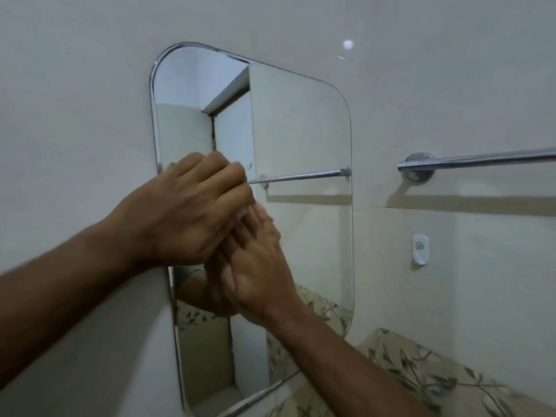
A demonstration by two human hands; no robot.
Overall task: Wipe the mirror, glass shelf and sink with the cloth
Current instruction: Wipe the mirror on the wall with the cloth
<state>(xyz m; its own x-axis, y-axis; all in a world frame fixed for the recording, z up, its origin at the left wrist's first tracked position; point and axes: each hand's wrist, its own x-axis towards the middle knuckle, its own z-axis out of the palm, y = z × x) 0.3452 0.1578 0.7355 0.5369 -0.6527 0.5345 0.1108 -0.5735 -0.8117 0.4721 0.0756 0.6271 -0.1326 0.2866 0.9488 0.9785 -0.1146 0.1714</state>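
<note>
A rounded rectangular mirror [301, 130] with a chrome edge hangs on the pale wall. Both my hands are raised in front of its lower left part. My left hand [192, 206] has its fingers curled into a loose fist close to the glass. My right hand [255, 272] comes up from the lower right, and its fairly straight fingers are tucked under the left hand's knuckles. No cloth shows in either hand; whatever lies between the palms is hidden. The hands' reflection appears in the mirror just below them. No glass shelf or sink is in view.
A chrome towel rail [481, 161] is fixed to the wall right of the mirror, and a small white wall hook [420, 248] sits below it. A floral tile band [421, 371] runs along the lower right wall.
</note>
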